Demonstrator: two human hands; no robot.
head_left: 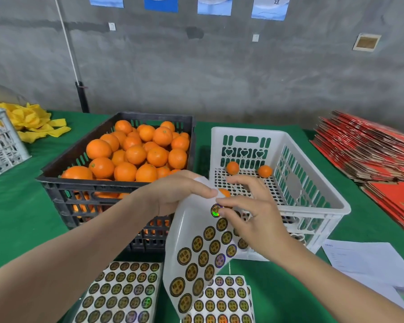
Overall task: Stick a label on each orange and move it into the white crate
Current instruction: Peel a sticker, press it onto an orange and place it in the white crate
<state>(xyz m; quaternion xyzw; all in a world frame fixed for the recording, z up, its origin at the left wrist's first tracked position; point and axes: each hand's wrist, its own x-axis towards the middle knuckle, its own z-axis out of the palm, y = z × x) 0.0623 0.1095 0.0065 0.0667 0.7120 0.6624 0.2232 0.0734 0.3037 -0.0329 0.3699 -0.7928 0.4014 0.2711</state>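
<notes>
A black crate (63,194) heaped with oranges (135,155) stands at centre left. To its right is the white crate (313,190), with three oranges (232,167) on its perforated floor. My left hand (173,194) holds up a curled sheet of round gold labels (196,252) by its top edge, in front of the crates. My right hand (250,210) pinches one label (216,210) near the top of that sheet.
Two flat label sheets (121,292) lie on the green table (21,206) at the near edge. White papers (369,262) lie near right, stacked red cardboard (371,155) far right, yellow cloth (35,124) and another white crate (0,145) far left.
</notes>
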